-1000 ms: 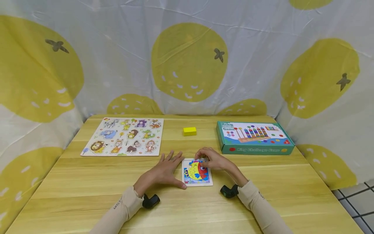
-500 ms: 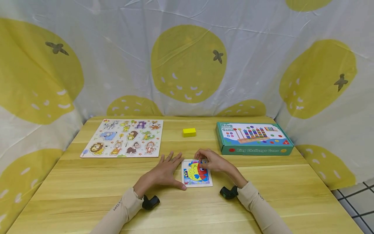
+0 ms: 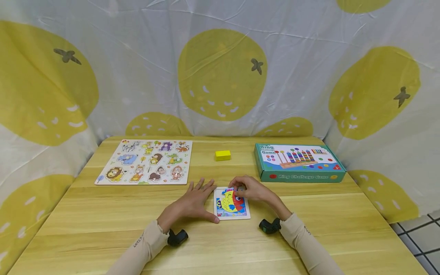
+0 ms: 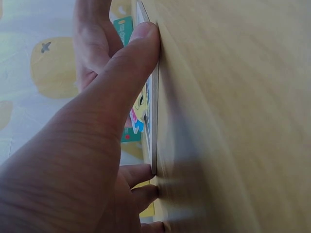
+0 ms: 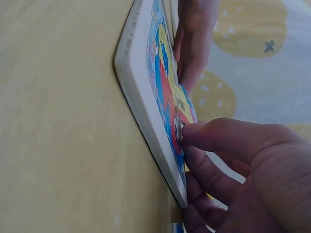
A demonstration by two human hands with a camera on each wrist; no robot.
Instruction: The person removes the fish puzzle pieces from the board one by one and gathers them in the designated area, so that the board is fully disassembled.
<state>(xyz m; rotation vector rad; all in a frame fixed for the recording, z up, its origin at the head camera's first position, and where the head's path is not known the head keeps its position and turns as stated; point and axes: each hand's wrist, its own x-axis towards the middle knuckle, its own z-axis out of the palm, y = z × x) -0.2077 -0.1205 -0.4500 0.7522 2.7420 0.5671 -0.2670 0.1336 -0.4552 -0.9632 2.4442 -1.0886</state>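
A small fish puzzle [image 3: 232, 206] is laid flat on the worktop [image 3: 220, 252], between the fingers of both hands. Its left side is bracketed by the left hand [image 3: 192, 202], whose fingers are spread, the thumb being set against the near corner and the index fingertip against the far one. A puzzle piece [image 4: 138, 115] is pinched between the thumb and curled fingers of the right hand [image 3: 253, 189], tilted up from the puzzle. A yellow block [image 3: 223, 155] is placed beyond the fingers, between the two hands. An animal board [image 3: 146, 162] is set beyond the left fingers, farther left; a green game box [image 3: 300, 162] is set beyond the right fingers, farther right.
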